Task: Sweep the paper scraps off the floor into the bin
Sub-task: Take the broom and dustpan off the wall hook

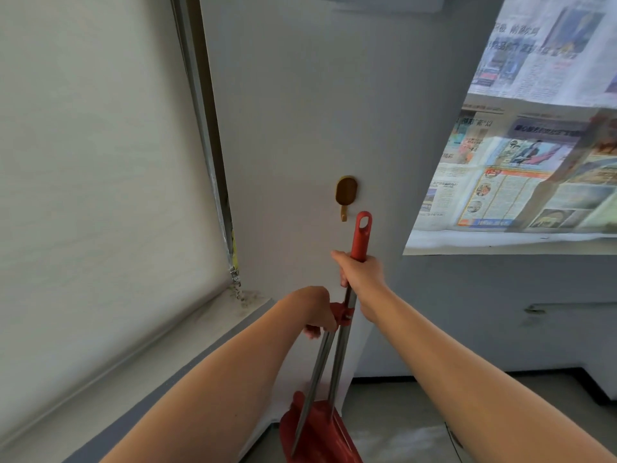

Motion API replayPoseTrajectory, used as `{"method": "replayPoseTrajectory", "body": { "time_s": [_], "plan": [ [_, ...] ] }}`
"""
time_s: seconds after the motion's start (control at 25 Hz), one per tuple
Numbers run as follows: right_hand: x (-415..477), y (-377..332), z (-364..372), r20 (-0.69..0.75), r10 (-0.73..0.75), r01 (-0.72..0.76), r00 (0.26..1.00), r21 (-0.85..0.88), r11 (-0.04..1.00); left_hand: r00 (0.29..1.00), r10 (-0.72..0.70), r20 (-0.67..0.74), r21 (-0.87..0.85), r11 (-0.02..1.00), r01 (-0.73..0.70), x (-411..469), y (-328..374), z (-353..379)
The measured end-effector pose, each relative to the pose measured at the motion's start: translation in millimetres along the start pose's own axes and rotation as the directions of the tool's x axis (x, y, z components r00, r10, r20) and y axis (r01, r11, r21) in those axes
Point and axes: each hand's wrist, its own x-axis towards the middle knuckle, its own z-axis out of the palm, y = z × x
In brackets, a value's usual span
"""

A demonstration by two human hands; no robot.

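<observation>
My right hand (362, 274) grips the red top of a broom handle (361, 233), whose hanging loop sits just below and right of a brown wall hook (346, 194). My left hand (317, 310) holds the red grip of the dustpan handle (338, 313), a second metal pole beside the broom's pole. A red clip joins the two poles. Both poles run down to the red dustpan (317, 432) at the bottom of the view. No paper scraps and no bin are in view.
A white wall panel (300, 111) faces me. A pale roller blind (100, 162) over a grey sill fills the left. Newspaper sheets (534, 145) cover a window at the right. Grey floor (400, 412) shows at the lower right.
</observation>
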Motion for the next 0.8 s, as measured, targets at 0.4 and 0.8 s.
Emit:
{"method": "replayPoseTrajectory", "body": {
  "time_s": [0.4, 0.8],
  "plan": [
    [-26, -15, -239, -0.214, -0.027, 0.143, 0.976, 0.546, 0.826, 0.946, -0.097, -0.310, -0.178, 0.983, 0.042, -60, 28, 73],
    [-158, 70, -294, -0.023, -0.198, 0.197, 0.980, 0.262, 0.945, 0.872, -0.086, -0.482, -0.272, 0.961, -0.056, -143, 166, 193]
  ]
}}
